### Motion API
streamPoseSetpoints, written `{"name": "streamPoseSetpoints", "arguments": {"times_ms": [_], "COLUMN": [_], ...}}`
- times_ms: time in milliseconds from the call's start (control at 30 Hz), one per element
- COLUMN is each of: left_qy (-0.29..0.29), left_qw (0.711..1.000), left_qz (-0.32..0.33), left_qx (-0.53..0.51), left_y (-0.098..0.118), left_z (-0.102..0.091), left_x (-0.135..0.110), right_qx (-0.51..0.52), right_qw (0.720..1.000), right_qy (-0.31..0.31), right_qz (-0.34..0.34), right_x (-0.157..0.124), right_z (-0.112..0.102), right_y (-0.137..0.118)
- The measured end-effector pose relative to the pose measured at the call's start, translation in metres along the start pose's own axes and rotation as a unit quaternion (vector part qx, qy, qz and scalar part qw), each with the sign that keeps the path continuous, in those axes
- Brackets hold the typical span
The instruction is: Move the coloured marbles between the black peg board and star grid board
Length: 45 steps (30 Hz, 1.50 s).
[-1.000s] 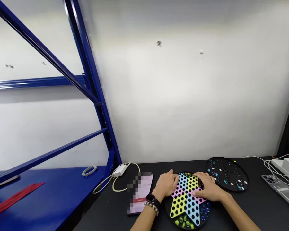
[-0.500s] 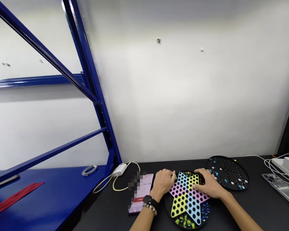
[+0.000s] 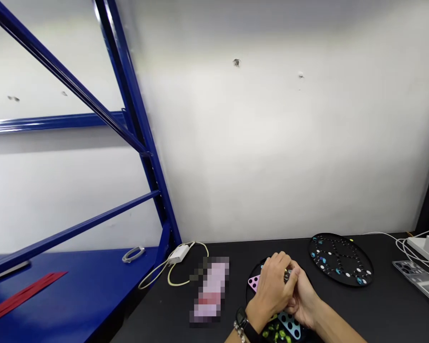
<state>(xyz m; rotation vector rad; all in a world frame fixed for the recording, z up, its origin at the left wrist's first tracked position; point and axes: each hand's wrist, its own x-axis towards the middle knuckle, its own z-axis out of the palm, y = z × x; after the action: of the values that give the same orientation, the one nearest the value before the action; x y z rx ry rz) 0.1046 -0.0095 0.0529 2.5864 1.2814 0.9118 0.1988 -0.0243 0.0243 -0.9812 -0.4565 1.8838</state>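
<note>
Two hands of ours meet over the star board [image 3: 289, 326] on the table [image 3: 157, 305]: left hand [image 3: 273, 283], right hand [image 3: 305, 300] touching, fingers curled well in; we can't tell what's held. Green marbles [image 3: 277, 332] inside star board's near edge, round black tray [image 3: 347, 259] behind-right of it.

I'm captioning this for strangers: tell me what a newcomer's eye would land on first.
Probably the blue metal frame, slanting across the left side. Next, the left hand and right hand, together over the colourful holed board at lower centre. The red strip at lower left also stands out.
</note>
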Motion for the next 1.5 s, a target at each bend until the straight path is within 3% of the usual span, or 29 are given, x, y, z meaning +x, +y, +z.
{"name": "streamPoseSetpoints", "arguments": {"times_ms": [133, 200, 267, 300, 367, 400, 467, 567, 733, 833, 933, 1033, 1100, 1200, 1333, 1400, 1500], "left_qy": [-0.023, -0.015, -0.016, -0.025, -0.063, -0.093, -0.161, -0.199, -0.205, -0.195, -0.188, -0.18, -0.175, -0.169, -0.184, -0.197, -0.193], "left_qw": [0.999, 0.997, 0.997, 0.998, 0.998, 0.995, 0.986, 0.978, 0.974, 0.971, 0.962, 0.957, 0.956, 0.951, 0.944, 0.942, 0.948], "left_qz": [0.034, 0.049, 0.041, 0.027, -0.011, -0.026, -0.044, -0.062, -0.069, -0.077, -0.114, -0.136, -0.14, -0.151, -0.166, -0.174, -0.175], "left_qx": [-0.033, -0.051, -0.056, -0.051, -0.027, -0.012, 0.008, 0.025, 0.066, 0.115, 0.16, 0.182, 0.192, 0.213, 0.217, 0.207, 0.181], "left_y": [0.0, -0.004, -0.012, -0.018, -0.033, -0.041, -0.056, -0.07, -0.069, -0.066, -0.062, -0.055, -0.049, -0.041, -0.043, -0.049, -0.059], "left_z": [-0.007, -0.01, -0.011, -0.011, -0.01, -0.009, -0.006, -0.003, -0.005, -0.008, -0.009, -0.01, -0.012, -0.017, -0.026, -0.029, -0.028], "left_x": [-0.004, -0.004, -0.004, -0.004, -0.004, -0.005, -0.006, -0.008, -0.006, -0.005, -0.005, -0.004, -0.004, -0.003, -0.002, -0.001, -0.001], "right_qx": [0.034, -0.022, -0.15, -0.243, -0.446, -0.528, -0.634, -0.71, -0.765, -0.765, -0.749, -0.74, -0.747, -0.764, -0.777, -0.781, -0.772], "right_qw": [0.998, 0.995, 0.964, 0.922, 0.781, 0.713, 0.621, 0.549, 0.468, 0.456, 0.503, 0.562, 0.574, 0.553, 0.508, 0.507, 0.532], "right_qy": [0.026, 0.03, 0.086, 0.135, 0.242, 0.286, 0.349, 0.381, 0.387, 0.395, 0.344, 0.236, 0.171, 0.152, 0.223, 0.236, 0.229], "right_qz": [-0.036, -0.095, -0.202, -0.268, -0.364, -0.362, -0.301, -0.22, -0.213, -0.227, -0.259, -0.284, -0.289, -0.297, -0.297, -0.278, -0.261], "right_x": [0.007, 0.012, 0.015, 0.015, 0.013, 0.011, 0.007, 0.005, 0.011, 0.012, 0.008, 0.001, -0.002, -0.002, 0.005, 0.009, 0.013], "right_z": [-0.009, -0.019, -0.036, -0.045, -0.066, -0.077, -0.095, -0.114, -0.123, -0.118, -0.101, -0.077, -0.065, -0.056, -0.06, -0.063, -0.067], "right_y": [-0.009, -0.02, -0.034, -0.043, -0.061, -0.069, -0.082, -0.089, -0.084, -0.082, -0.077, -0.064, -0.053, -0.041, -0.038, -0.038, -0.036]}}
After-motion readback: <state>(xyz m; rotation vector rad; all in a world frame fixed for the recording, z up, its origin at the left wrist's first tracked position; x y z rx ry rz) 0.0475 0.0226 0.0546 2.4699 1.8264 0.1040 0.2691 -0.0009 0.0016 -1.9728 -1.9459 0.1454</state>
